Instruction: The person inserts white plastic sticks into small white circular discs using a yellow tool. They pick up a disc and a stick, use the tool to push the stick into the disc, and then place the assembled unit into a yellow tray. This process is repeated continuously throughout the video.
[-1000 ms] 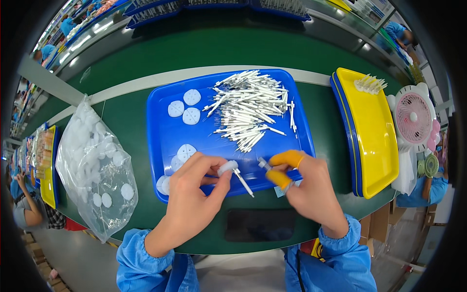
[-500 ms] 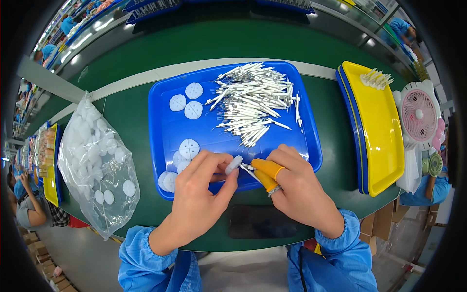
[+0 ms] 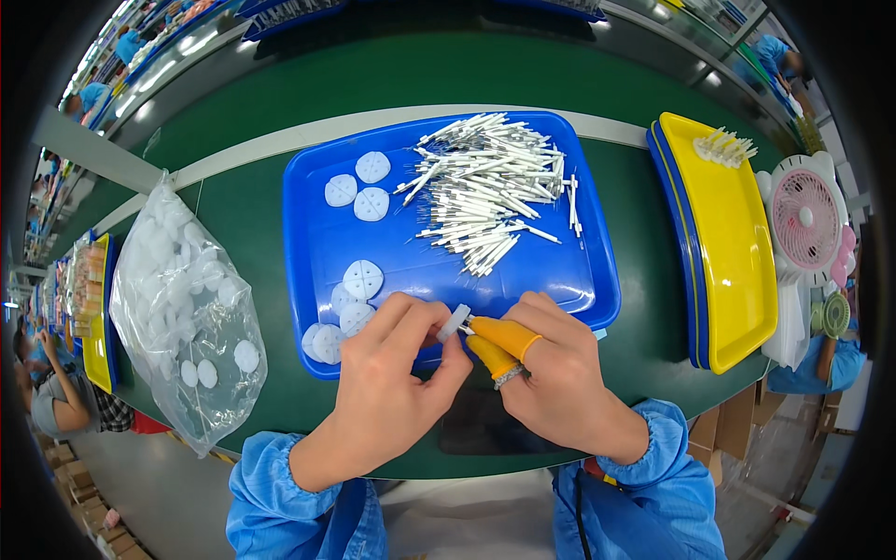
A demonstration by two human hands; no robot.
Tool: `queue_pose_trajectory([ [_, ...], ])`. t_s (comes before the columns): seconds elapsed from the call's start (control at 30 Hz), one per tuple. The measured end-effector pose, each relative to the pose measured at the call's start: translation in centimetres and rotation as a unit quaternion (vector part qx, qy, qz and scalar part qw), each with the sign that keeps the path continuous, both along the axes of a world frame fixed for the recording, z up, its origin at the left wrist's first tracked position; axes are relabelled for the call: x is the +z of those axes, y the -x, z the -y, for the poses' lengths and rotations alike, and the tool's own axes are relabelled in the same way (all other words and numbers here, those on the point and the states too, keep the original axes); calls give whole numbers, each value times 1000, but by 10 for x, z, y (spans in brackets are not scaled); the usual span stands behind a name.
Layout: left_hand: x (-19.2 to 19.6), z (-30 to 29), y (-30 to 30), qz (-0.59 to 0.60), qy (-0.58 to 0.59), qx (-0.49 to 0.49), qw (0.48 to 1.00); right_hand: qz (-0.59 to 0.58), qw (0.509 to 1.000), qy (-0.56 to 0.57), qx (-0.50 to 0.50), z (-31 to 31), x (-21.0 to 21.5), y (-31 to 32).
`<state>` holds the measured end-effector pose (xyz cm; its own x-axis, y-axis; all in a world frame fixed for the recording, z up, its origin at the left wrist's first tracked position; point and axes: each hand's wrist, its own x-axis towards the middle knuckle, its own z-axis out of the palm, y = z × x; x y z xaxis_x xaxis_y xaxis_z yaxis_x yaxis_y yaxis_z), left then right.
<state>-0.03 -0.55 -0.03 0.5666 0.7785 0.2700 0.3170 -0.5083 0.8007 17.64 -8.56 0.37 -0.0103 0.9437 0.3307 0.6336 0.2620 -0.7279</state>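
Over the near edge of a blue tray [image 3: 599, 233], my left hand [image 3: 385, 378] pinches a pale round disc [image 3: 454, 322] between thumb and fingers, tilted nearly edge-on. Yellow covers sheath the thumb and forefinger of my right hand [image 3: 560, 369], and a ring-like band circles the thumb. Those covered fingertips press together on a thin white rod [image 3: 468, 327], mostly hidden, that meets the disc's face. Inside the tray lies a heap of white rods with thin wire ends [image 3: 490, 187]. Loose discs with small holes [image 3: 362, 279] lie along the tray's left side.
A clear plastic bag of discs [image 3: 187, 308] lies left of the tray. Stacked yellow and blue trays [image 3: 733, 280] stand at the right, beside a pink and white fan [image 3: 805, 217]. A dark flat object [image 3: 481, 431] lies below my hands. Other people work in the background.
My right fingertips have moved closer to the disc, and the rods that stuck out of them are now mostly hidden. The disc is turned more edge-on. The tray has shifted very slightly.
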Motion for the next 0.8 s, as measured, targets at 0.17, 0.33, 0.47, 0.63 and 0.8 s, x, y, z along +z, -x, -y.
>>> queue_pose_trajectory([
  [0.17,-5,6,1,-28,4,0,1000,-3,999,-19,-38,-5,-2,9],
  [0.33,-1,-8,4,-29,19,34,999,49,997,49,-26,-25,2,-22],
  [0.47,11,-12,4,-20,84,51,995,212,976,23,-41,-36,-11,-45],
  [0.63,14,-12,5,-5,132,40,990,244,970,7,3,-36,-7,-47],
  [0.8,12,-14,8,-15,163,14,986,92,995,42,23,-12,12,-32],
])
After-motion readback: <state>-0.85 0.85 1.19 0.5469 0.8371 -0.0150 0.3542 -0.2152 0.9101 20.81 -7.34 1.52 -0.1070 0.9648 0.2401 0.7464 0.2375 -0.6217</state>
